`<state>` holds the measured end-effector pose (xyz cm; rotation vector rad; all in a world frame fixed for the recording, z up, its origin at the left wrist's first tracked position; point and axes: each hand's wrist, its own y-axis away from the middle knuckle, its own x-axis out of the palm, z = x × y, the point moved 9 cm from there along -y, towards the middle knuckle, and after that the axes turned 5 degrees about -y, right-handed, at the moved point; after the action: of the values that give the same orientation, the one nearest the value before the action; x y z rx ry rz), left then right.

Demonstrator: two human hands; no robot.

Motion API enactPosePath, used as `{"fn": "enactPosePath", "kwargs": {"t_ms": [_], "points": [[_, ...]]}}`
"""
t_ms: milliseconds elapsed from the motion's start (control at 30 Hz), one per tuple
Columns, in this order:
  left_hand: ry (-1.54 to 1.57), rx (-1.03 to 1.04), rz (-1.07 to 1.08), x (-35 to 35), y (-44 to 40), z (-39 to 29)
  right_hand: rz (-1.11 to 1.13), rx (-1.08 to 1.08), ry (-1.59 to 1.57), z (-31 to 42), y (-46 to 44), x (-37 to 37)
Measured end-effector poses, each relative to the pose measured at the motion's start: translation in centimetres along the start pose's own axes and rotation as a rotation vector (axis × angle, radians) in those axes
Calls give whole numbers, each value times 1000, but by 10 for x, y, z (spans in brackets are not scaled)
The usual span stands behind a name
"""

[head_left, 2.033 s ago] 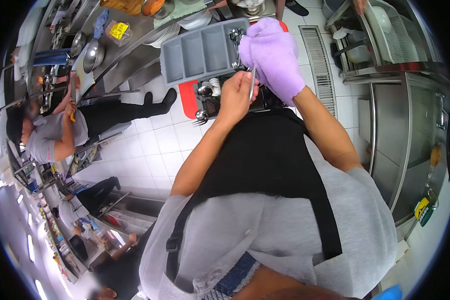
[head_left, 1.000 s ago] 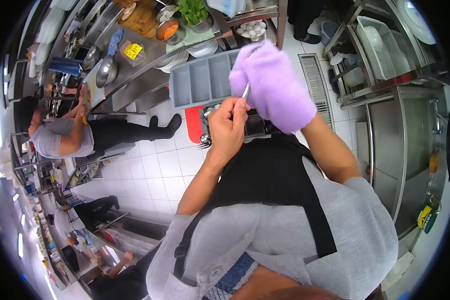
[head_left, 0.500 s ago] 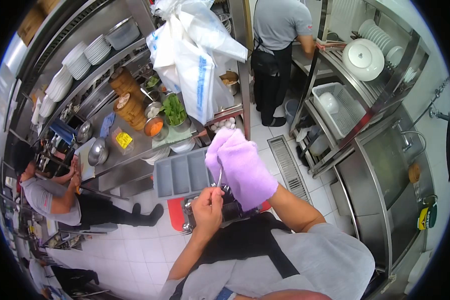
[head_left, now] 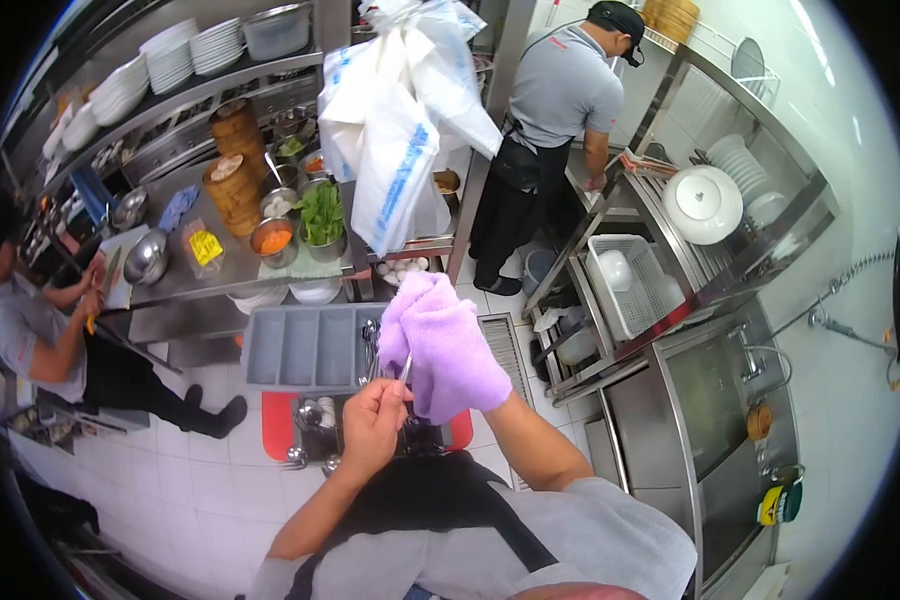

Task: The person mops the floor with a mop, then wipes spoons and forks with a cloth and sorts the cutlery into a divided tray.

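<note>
My left hand [head_left: 372, 422] pinches the thin metal handle of a piece of cutlery [head_left: 406, 369]; its other end is hidden in a purple cloth [head_left: 448, 350]. That cloth covers my right hand, which grips it around the hidden end, so the fingers do not show. Just beyond my hands lies a grey cutlery tray [head_left: 257, 347] with long compartments; spoons or forks [head_left: 370, 340] lie in its right-hand one. Nearer to me, loose cutlery [head_left: 317, 412] sits in a dark metal container, partly hidden by my hands, on a red tray [head_left: 277, 428].
A steel counter [head_left: 170, 283] holds bowls, bamboo steamers [head_left: 232, 195] and greens [head_left: 321, 213]. White plastic bags [head_left: 385, 130] hang above. One co-worker [head_left: 560, 90] stands at the back, another [head_left: 45, 310] at the left. A dish rack [head_left: 660, 200] and sink [head_left: 695, 400] are on the right.
The view has shifted, so most things sit further left. The cloth stays wrapped about the cutlery in my hands, and my left hand still pinches the handle.
</note>
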<state>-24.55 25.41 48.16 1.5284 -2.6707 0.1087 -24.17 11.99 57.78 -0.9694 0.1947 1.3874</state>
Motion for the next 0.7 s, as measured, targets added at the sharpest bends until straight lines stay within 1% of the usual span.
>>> {"fn": "enactPosePath", "kwargs": {"t_ms": [33, 133, 200, 267, 333, 367, 400, 467, 500, 533, 600, 700], "points": [[-3, 19, -15, -3, 0, 4, -39, 5, -24, -7, 0, -4], [-167, 21, -45, -7, 8, -7, -189, 35, -62, -27, 8, -7], [-328, 260, -96, -7, 4, -26, -298, 27, -5, -31, 19, 3], [-486, 469, -154, -2, 2, -54, -364, -17, 152, -31, 32, 19], [-607, 341, -136, -5, -6, -54, -339, -77, 337, -34, 32, 25], [-554, 395, -151, -5, -5, -58, -181, -119, 519, -43, 28, 28], [-509, 439, -162, -3, -2, -61, -179, -119, 484, -48, 21, 15], [-517, 423, -114, 3, 2, -74, -291, -77, 253, -48, 10, -14], [-520, 475, -127, 4, 4, -75, -340, -52, 177, -49, 10, -24], [-538, 445, -115, 7, 6, -79, -371, -36, 135, -48, 15, -28], [-495, 442, -66, 14, 6, -70, -394, -40, 127, -41, 21, -21], [-339, 329, -53, 16, -8, -48, -339, -49, 161, -31, 22, 2]]}}
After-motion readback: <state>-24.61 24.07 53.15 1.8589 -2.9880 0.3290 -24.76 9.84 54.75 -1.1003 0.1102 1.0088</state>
